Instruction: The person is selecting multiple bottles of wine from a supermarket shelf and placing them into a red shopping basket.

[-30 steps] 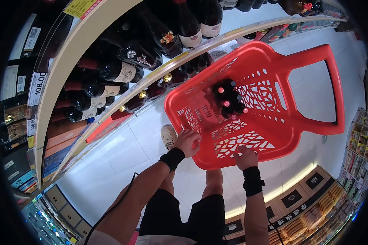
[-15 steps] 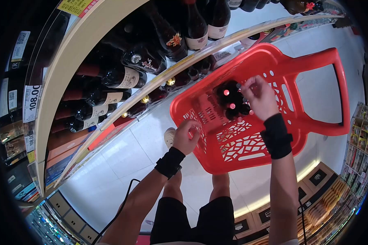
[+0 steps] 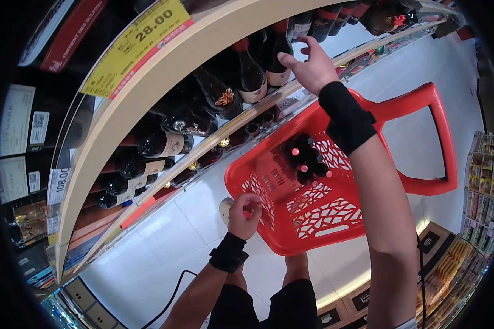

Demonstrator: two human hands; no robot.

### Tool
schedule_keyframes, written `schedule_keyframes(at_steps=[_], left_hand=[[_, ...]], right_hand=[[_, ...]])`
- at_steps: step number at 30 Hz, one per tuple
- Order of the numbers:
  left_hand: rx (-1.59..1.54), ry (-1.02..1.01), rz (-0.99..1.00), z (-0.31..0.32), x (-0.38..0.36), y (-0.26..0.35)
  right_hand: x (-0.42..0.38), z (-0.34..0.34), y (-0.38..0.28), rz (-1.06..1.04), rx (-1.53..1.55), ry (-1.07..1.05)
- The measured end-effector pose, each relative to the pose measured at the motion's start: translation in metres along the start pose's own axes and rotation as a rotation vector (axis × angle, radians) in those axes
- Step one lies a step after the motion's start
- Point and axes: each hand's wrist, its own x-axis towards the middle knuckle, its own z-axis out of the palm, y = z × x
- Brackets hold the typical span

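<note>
- Reaching with the right hand over the far left rim of a red basket, toward dark wine bottles on the shelf.
- Spreading its fingers wide, thumb apart, just beside a pale-labelled bottle; too hard to tell whether touching.
- Holding the left hand low, at the near left side of the basket, with fingers curled and only a narrow gap to the thumb; cannot tell whether gripping the rim.
- Wearing a black wristband on each wrist, with the right forearm crossing above the basket.
- Inside the basket, at the far left: a cluster of dark bottles, some with pinkish-red caps.
- To the right of the basket body: its large red handle.
- Along the shelf on the left: more bottles lying on their sides, near a yellow price label reading 28.00 and a white one reading 108.00.
- Underneath: a pale tiled floor, with a light shoe partly hidden behind the left hand.
- At the far right edge: racks of small packaged goods.
</note>
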Motion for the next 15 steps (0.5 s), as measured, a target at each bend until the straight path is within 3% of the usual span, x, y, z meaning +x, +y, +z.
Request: schedule_keyframes(at_steps=[5, 8, 15], left_hand=[[0.000, -0.017, -0.025, -0.003, -0.001, 0.000], [-0.050, -0.015, -0.039, 0.003, 0.003, 0.004], [-0.037, -0.082, -0.039, 0.001, 0.012, -0.007]], right_hand=[[0.041, 0.007, -0.033, 0.003, -0.077, -0.132], [0.084, 0.037, -0.011, -0.191, -0.283, -0.040], [0.096, 0.047, 0.010, -0.261, -0.338, -0.005]])
